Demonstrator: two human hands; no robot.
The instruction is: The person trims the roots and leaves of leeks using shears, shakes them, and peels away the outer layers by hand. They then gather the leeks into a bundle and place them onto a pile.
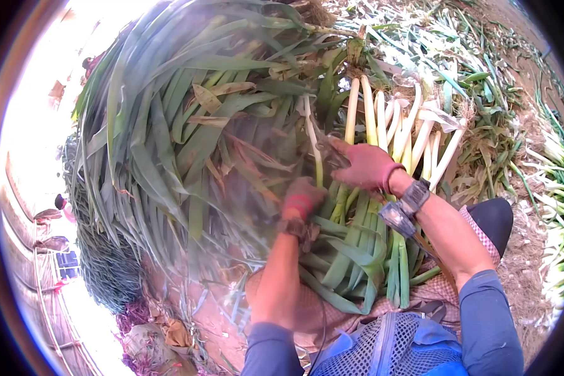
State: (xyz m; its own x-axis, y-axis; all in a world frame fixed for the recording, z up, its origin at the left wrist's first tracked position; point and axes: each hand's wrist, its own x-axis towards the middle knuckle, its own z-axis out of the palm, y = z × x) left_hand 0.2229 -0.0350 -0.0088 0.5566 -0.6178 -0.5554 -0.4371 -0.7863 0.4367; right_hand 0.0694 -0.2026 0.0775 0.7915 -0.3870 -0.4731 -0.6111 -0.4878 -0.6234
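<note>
Leeks (388, 125): about eight white stalks fan out just beyond right hand (365, 166). One thin stalk (313, 135) rises between the two gloved hands. Left hand (302, 202) is fisted round its base; right hand pinches it just above. One watch (413, 197) on right wrist.

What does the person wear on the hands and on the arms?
The left hand and the right hand are both in reddish-pink gloves. Blue sleeves are pushed up on both arms. The right wrist carries a dark grey strap, like a watch band.
</note>
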